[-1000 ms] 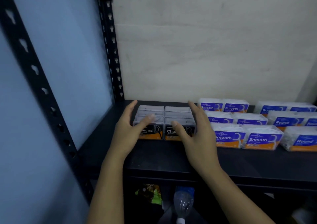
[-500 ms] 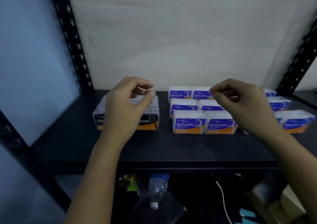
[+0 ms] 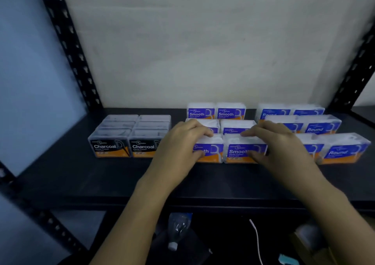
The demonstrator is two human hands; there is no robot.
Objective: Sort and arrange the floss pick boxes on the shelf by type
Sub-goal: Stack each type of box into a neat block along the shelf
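Floss pick boxes (image 3: 231, 113) stand on the dark shelf (image 3: 101, 179) in three blocks by label, each two boxes wide and three rows deep, labels facing near. The Charcoal block (image 3: 129, 137) is at the left, the Smooth block (image 3: 200, 113) in the middle and the Round block (image 3: 322, 126) at the right. By type the sort looks finished; what remains seems to be squaring the rows.

The left hand (image 3: 182, 143) holds the near-left Smooth box (image 3: 211, 153), fingers curled over its top and thumb against its front label. The right hand (image 3: 278, 143) holds the near-right Smooth box (image 3: 241, 152) the same way. The two boxes touch side by side and rest on the shelf.

Likely faults from here:
- An uneven push by the two hands would skew the near Smooth row, or drive it into the row behind and shift the whole block.
- The right wrist lies over the near Round row, so a sideways move could nudge those boxes, which already look slightly askew.
- The clear, smooth cases may slip from a top-and-front hold if lifted.

Below the shelf lie a plastic bottle (image 3: 178, 230) and a white cable (image 3: 256, 238).
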